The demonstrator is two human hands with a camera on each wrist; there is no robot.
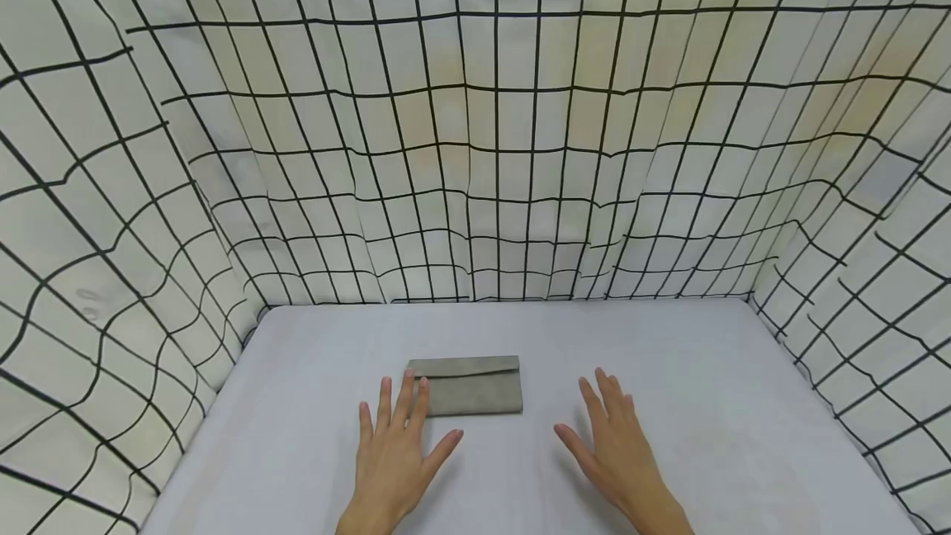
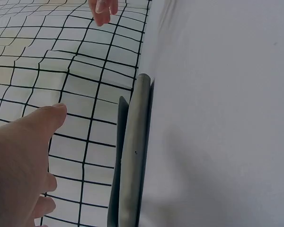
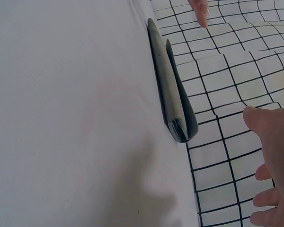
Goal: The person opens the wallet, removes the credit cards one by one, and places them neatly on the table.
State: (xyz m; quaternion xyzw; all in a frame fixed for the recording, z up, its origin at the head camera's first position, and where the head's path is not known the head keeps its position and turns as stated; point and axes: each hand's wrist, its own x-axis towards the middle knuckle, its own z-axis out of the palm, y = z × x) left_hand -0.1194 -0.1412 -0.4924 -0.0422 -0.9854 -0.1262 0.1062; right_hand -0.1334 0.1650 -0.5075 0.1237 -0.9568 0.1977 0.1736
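Note:
A grey-green flat pouch (image 1: 475,396) with a fold-over flap along its far side lies on the white tabletop. My left hand (image 1: 392,461) is spread palm down at the pouch's near left corner, its fingertips overlapping that corner in the head view. To the right of the pouch and apart from it, my right hand (image 1: 617,456) holds nothing, fingers straight and thumb out toward the middle. Seen edge-on in the left wrist view, the pouch (image 2: 135,151) is thick and rounded, with its flap slightly raised. The right wrist view shows the pouch's folded end (image 3: 179,127).
A white-covered table (image 1: 669,353) stretches between the hands and the back wall. White walls with a black grid (image 1: 513,147) enclose it at the back and on both sides, meeting the table's far edge.

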